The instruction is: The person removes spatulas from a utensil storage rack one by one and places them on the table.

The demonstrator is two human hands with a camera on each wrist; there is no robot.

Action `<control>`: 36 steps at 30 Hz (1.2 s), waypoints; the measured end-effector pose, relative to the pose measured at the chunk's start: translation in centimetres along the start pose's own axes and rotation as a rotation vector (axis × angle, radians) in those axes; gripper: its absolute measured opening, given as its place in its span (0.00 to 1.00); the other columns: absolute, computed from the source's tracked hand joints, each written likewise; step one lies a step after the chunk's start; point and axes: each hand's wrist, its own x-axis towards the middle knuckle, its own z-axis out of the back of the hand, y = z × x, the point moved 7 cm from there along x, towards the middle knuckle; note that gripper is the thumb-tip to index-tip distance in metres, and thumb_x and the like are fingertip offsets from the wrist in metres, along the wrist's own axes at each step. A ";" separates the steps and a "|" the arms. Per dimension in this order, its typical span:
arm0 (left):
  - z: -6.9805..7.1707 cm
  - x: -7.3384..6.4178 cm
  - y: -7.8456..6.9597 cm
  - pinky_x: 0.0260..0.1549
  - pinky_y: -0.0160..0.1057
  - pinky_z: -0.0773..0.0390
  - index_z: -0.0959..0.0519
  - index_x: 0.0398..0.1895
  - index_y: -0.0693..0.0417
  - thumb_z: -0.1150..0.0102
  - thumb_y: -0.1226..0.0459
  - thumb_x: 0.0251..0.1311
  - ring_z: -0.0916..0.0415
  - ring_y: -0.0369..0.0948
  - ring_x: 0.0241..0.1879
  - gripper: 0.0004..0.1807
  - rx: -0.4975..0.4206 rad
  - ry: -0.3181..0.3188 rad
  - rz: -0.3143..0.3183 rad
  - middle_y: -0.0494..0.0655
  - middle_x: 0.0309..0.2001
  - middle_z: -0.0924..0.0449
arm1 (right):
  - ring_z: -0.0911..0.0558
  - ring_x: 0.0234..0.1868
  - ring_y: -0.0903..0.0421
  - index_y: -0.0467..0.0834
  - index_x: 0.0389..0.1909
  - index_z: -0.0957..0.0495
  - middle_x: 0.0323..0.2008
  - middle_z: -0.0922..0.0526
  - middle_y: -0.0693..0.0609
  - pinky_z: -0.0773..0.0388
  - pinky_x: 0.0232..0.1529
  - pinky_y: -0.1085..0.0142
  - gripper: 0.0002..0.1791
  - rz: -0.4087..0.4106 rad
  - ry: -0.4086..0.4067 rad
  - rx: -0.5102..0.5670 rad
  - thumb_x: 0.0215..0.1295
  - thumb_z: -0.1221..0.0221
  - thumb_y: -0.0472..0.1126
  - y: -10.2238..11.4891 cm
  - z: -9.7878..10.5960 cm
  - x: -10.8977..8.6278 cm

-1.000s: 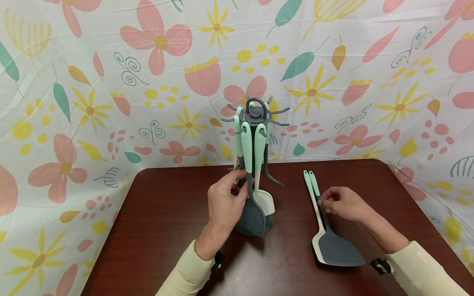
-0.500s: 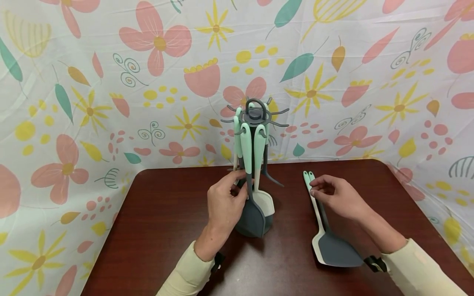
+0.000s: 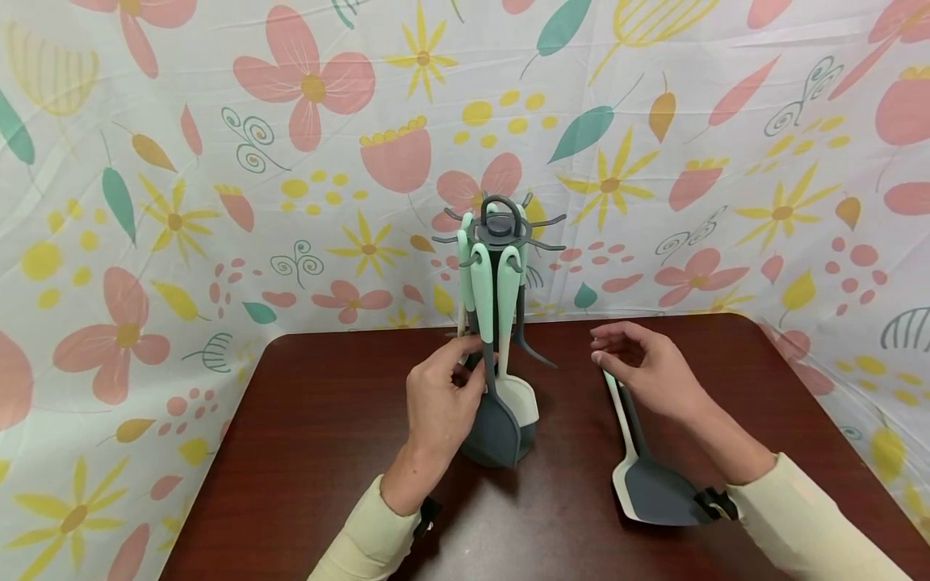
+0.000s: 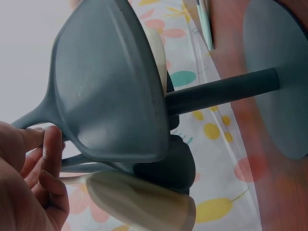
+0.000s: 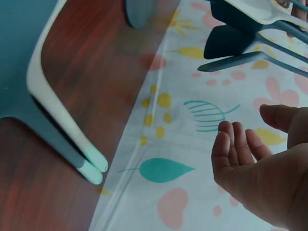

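A dark grey utensil rack (image 3: pixel 501 230) with a ring top and hooks stands mid-table, hung with mint-handled utensils. My left hand (image 3: pixel 443 395) pinches the neck of a hanging grey turner (image 3: pixel 496 428); its broad blade (image 4: pixel 106 86) fills much of the left wrist view. Beside it hangs a cream utensil (image 3: pixel 517 395). On the table to the right lie a cream-edged utensil (image 3: pixel 622 484) and a grey turner (image 3: pixel 664 488), side by side. Over their handle ends hovers my right hand (image 3: pixel 657 371), fingers loosely bent and holding nothing; the handles (image 5: pixel 94 168) lie apart from it in the right wrist view.
The dark red-brown table (image 3: pixel 327 452) ends at a rounded back edge, close to a flower-printed cloth (image 3: pixel 327 202). The rack's round base (image 4: pixel 279 77) rests on the table. More utensils (image 5: pixel 236 43) hang on the rack's far side.
My right hand has drawn away from the grey turner's handle on the table and moved up and left, over the handle ends. My left hand keeps its grip on the hanging turner.
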 end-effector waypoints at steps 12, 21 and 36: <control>-0.1 0.1 0.0 0.24 0.30 0.21 0.12 0.49 0.44 0.30 0.63 0.70 0.21 0.31 0.23 0.08 -0.008 -0.008 -0.006 0.38 0.42 0.10 | 0.13 0.51 0.59 0.43 0.62 0.19 0.53 0.13 0.48 0.18 0.52 0.73 0.18 0.102 0.020 0.116 0.74 0.34 0.34 2.6 -1.3 1.7; 0.1 0.0 -0.1 0.24 0.31 0.20 0.12 0.49 0.45 0.29 0.63 0.69 0.21 0.31 0.23 0.08 0.011 -0.011 -0.003 0.38 0.42 0.10 | 0.13 0.53 0.60 0.41 0.65 0.21 0.55 0.14 0.46 0.16 0.52 0.69 0.20 0.166 0.040 0.190 0.75 0.36 0.31 4.1 -2.4 2.7; 0.1 -0.1 -0.1 0.24 0.30 0.21 0.12 0.49 0.45 0.29 0.63 0.70 0.21 0.31 0.23 0.08 0.028 0.000 0.005 0.37 0.42 0.10 | 0.14 0.57 0.52 0.47 0.66 0.20 0.58 0.15 0.45 0.17 0.52 0.70 0.21 0.183 0.040 0.226 0.75 0.36 0.34 5.9 -3.6 3.5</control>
